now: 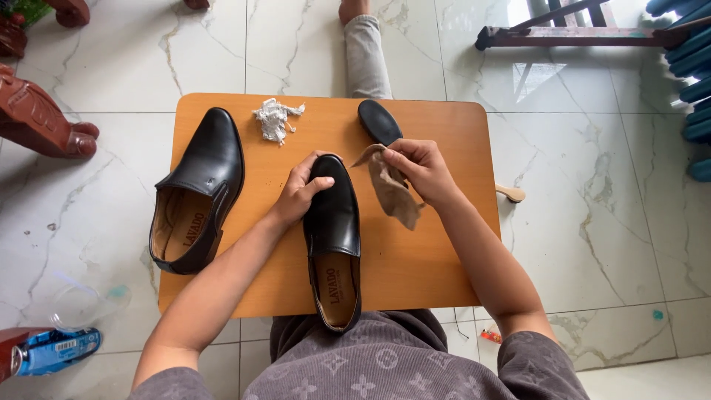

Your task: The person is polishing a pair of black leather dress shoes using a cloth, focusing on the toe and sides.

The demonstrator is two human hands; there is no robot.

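Shoe: black slip-on shoe (332,230) at the centre of the small wooden table (452,244), long axis toe-away, heel toward the person
Left hand (300,194): closed over its toe, steadying it
Right hand (421,167): fingers pinching a brown cloth (392,189), just right of the toe
Nearer: the left hand, touching the shoe; the cloth hangs just beside it

On the wooden table (444,274), the left hand (300,194) grips the toe of the middle black shoe (333,230); the right hand (422,169) pinches a brown cloth (392,194) just right of it.
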